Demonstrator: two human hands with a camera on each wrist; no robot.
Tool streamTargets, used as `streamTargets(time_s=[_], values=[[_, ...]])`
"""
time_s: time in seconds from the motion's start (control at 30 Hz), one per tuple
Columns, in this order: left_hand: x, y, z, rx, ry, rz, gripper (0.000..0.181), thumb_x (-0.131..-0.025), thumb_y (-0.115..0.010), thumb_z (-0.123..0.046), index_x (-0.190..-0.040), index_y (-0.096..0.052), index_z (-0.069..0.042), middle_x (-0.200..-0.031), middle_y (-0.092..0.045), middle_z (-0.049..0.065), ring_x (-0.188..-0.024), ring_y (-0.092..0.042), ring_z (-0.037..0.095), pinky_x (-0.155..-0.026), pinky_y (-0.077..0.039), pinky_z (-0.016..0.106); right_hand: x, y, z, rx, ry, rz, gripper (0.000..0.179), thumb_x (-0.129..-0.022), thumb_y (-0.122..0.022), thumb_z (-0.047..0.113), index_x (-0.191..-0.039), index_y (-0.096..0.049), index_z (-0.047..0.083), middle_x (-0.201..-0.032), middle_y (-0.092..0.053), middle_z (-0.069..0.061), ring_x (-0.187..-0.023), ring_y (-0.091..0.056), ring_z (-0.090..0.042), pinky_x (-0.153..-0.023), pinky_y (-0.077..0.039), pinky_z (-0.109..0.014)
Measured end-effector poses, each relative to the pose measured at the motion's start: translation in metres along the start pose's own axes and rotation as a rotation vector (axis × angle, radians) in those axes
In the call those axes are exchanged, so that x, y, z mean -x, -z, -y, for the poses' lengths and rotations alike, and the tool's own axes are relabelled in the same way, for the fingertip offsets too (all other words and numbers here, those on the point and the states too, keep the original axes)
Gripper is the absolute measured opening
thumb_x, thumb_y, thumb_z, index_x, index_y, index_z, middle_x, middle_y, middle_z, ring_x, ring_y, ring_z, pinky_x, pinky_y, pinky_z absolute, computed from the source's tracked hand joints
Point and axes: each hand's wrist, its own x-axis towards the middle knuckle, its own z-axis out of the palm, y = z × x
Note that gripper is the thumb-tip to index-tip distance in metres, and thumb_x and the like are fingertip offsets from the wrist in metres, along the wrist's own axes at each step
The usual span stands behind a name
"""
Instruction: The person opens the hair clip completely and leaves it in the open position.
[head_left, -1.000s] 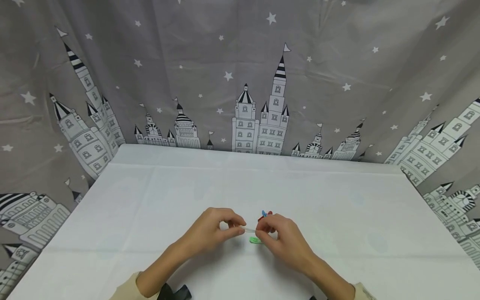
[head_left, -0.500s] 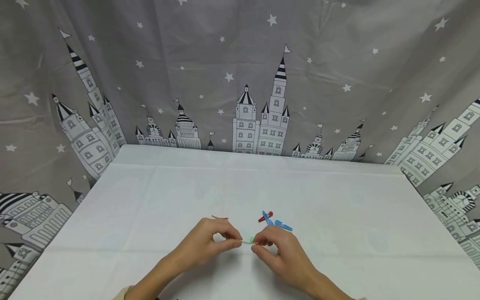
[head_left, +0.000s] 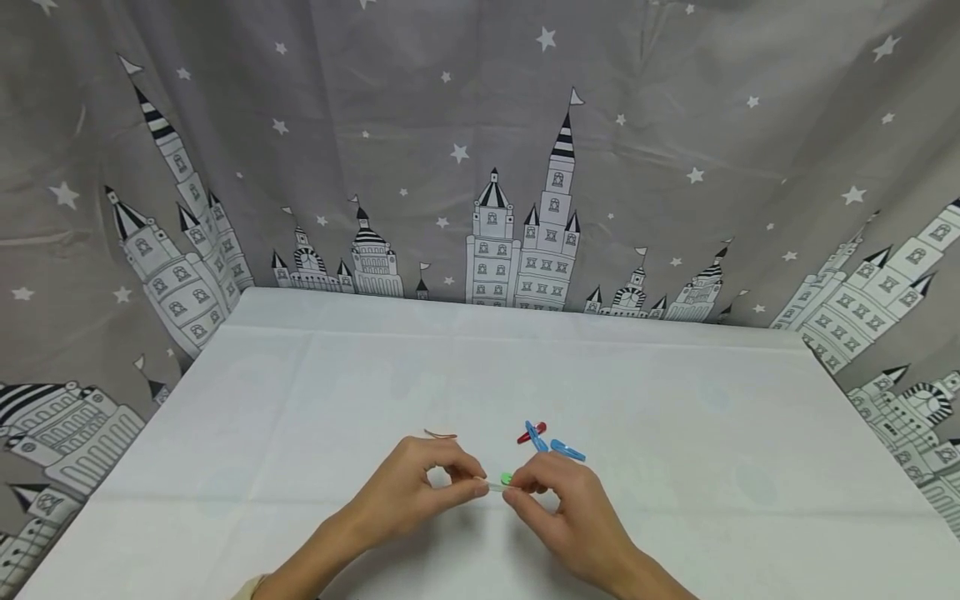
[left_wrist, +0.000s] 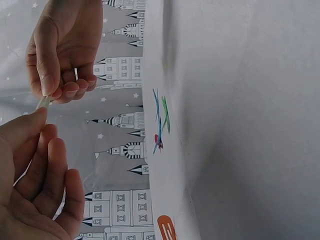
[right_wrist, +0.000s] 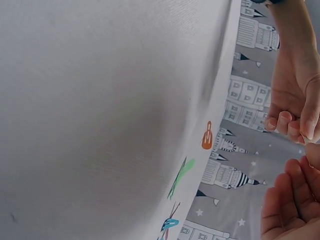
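Note:
Between my two hands spans a slim whitish hair clip (head_left: 496,486), raised off the table. My left hand (head_left: 416,492) pinches its left end between thumb and fingertips, while my right hand (head_left: 566,508) pinches the right end. In the left wrist view the clip (left_wrist: 44,102) is a pale sliver, mostly covered by fingers. Just behind the right fingertips lies a green snap clip (head_left: 506,478), partly hidden in the head view; the right wrist view shows more of that green clip (right_wrist: 182,177).
Beyond the right hand lie a blue snap clip (head_left: 567,450) and another blue clip (head_left: 536,435) crossing a red clip (head_left: 541,428). An orange snap clip (head_left: 441,435) is behind the left hand. A white cloth covers the table (head_left: 337,367); a grey castle-print curtain (head_left: 405,108) hangs behind.
Both hands have moved slightly toward the person with the whitish hair clip, uncovering the orange clip and a blue clip. Over the last half second they barely move.

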Motion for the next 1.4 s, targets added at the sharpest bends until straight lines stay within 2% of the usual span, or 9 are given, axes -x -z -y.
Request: streamTargets(time_s=[0.13,0.3,0.57,0.73,0.93,1.07,1.13,1.2,1.4], values=[[0.0,-0.002,-0.001,-0.004,-0.002,-0.014,0.003,-0.089,-0.075,-0.02,-0.087,-0.073,-0.021,-0.074,-0.063,-0.02,-0.069,-0.059,0.001,-0.099,-0.042,0.053,0.001,-0.001,-0.001,-0.005,0.005,-0.01,0.017,-0.088,-0.072,0.005,-0.083,-0.067,0.02,-0.08,-0.061,0.017,-0.074,-0.056,-0.003,-0.066,-0.051,-0.03],[-0.002,-0.008,-0.001,0.002,-0.055,-0.048,0.003,-0.089,-0.075,-0.016,-0.089,-0.075,-0.019,-0.079,-0.067,-0.016,-0.073,-0.06,0.003,-0.076,-0.052,0.034,0.001,0.0,-0.003,0.01,0.025,-0.045,0.016,-0.089,-0.071,0.006,-0.083,-0.068,0.019,-0.079,-0.061,0.017,-0.073,-0.054,-0.003,-0.064,-0.049,-0.029],[-0.006,-0.012,-0.005,-0.062,-0.022,-0.084,0.005,-0.088,-0.076,-0.022,-0.088,-0.077,-0.017,-0.079,-0.067,-0.016,-0.072,-0.058,0.001,-0.056,-0.049,0.024,0.002,0.0,-0.008,0.032,0.072,-0.102,0.02,-0.086,-0.072,0.002,-0.082,-0.067,0.02,-0.078,-0.062,0.016,-0.072,-0.054,-0.004,-0.062,-0.049,-0.028],[-0.006,-0.013,-0.006,-0.122,-0.042,-0.098,0.005,-0.088,-0.076,-0.023,-0.086,-0.078,-0.018,-0.076,-0.066,-0.018,-0.07,-0.055,-0.001,-0.055,-0.047,0.022,0.002,-0.001,-0.009,0.057,0.084,-0.128,0.023,-0.083,-0.074,0.001,-0.08,-0.066,0.022,-0.077,-0.06,0.017,-0.071,-0.055,-0.004,-0.061,-0.049,-0.028],[-0.006,-0.015,-0.008,-0.213,-0.114,-0.13,0.003,-0.087,-0.077,-0.018,-0.084,-0.077,-0.019,-0.073,-0.064,-0.02,-0.064,-0.051,-0.007,-0.076,-0.054,0.039,0.001,-0.004,-0.01,0.095,0.118,-0.16,0.024,-0.079,-0.074,0.0,-0.077,-0.065,0.021,-0.074,-0.059,0.017,-0.067,-0.056,-0.009,-0.058,-0.048,-0.027],[-0.005,-0.016,-0.008,-0.225,-0.146,-0.139,0.004,-0.086,-0.077,-0.014,-0.083,-0.077,-0.017,-0.072,-0.065,-0.017,-0.062,-0.049,-0.007,-0.066,-0.051,0.023,0.001,-0.005,-0.01,0.112,0.126,-0.165,0.023,-0.078,-0.074,-0.001,-0.076,-0.066,0.021,-0.073,-0.059,0.017,-0.067,-0.056,-0.006,-0.058,-0.048,-0.025],[-0.005,-0.016,-0.008,-0.224,-0.156,-0.142,0.005,-0.085,-0.078,-0.012,-0.083,-0.077,-0.016,-0.072,-0.066,-0.015,-0.062,-0.049,-0.006,-0.056,-0.043,0.014,0.001,-0.006,-0.01,0.124,0.131,-0.169,0.023,-0.078,-0.074,-0.001,-0.076,-0.065,0.02,-0.072,-0.059,0.017,-0.067,-0.055,-0.004,-0.059,-0.047,-0.023],[-0.006,-0.018,-0.007,-0.244,-0.172,-0.153,0.006,-0.084,-0.079,-0.009,-0.082,-0.077,-0.015,-0.071,-0.066,-0.014,-0.061,-0.049,-0.007,-0.057,-0.042,0.013,0.001,-0.007,-0.01,0.136,0.132,-0.177,0.023,-0.078,-0.074,-0.001,-0.075,-0.065,0.02,-0.072,-0.059,0.016,-0.067,-0.055,-0.003,-0.06,-0.046,-0.02],[-0.006,-0.021,-0.004,-0.276,-0.154,-0.155,0.007,-0.084,-0.079,-0.008,-0.083,-0.077,-0.015,-0.073,-0.068,-0.014,-0.063,-0.051,-0.008,-0.067,-0.053,0.029,0.001,-0.01,-0.011,0.15,0.132,-0.196,0.022,-0.076,-0.074,-0.002,-0.075,-0.066,0.019,-0.071,-0.06,0.015,-0.064,-0.055,-0.006,-0.059,-0.046,-0.019]])
